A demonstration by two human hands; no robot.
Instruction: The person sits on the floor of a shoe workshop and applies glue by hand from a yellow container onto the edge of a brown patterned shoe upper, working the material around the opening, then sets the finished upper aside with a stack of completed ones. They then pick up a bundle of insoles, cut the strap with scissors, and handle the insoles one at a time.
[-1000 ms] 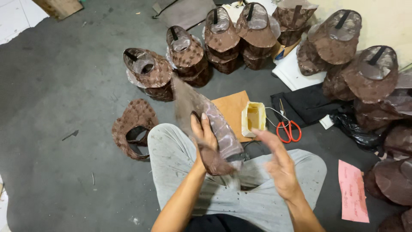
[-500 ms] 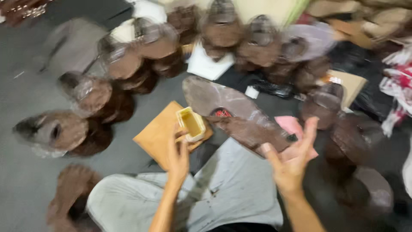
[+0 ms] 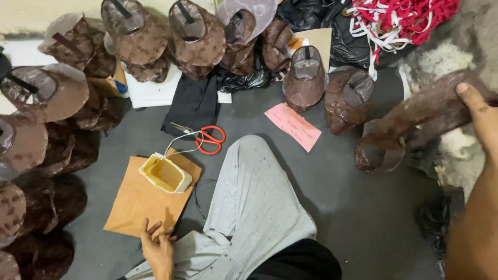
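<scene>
Grey floor [image 3: 332, 207] fills most of the view, and a person sits on it with one knee in pale grey trousers [image 3: 254, 207] stretched forward. Brown patterned caps [image 3: 135, 36] stand in stacks along the left edge and across the top, many with clear plastic over the crown. More caps [image 3: 306, 78] sit right of centre near the top. A heap of red and white straps [image 3: 399, 21] lies in the upper right corner beside black plastic bags [image 3: 321, 15]. A black cloth [image 3: 194, 103] lies below the top row of caps.

The right hand [image 3: 480, 116] is at the far right edge, fingers closed over a brown cap piece [image 3: 415, 124] and holding it up above the floor, its looped end hanging down to the left. A tan card [image 3: 140, 205] lies flat on the floor left of the knee. The left hand [image 3: 158, 251] rests near the bottom with fingers spread, empty, its fingertips touching the card's near edge. A yellow tub [image 3: 165, 173] sits on the card's far corner. A pink slip [image 3: 293, 126] lies beyond the knee. Red-handled scissors [image 3: 207, 139] lie between the tub and the black cloth.
</scene>
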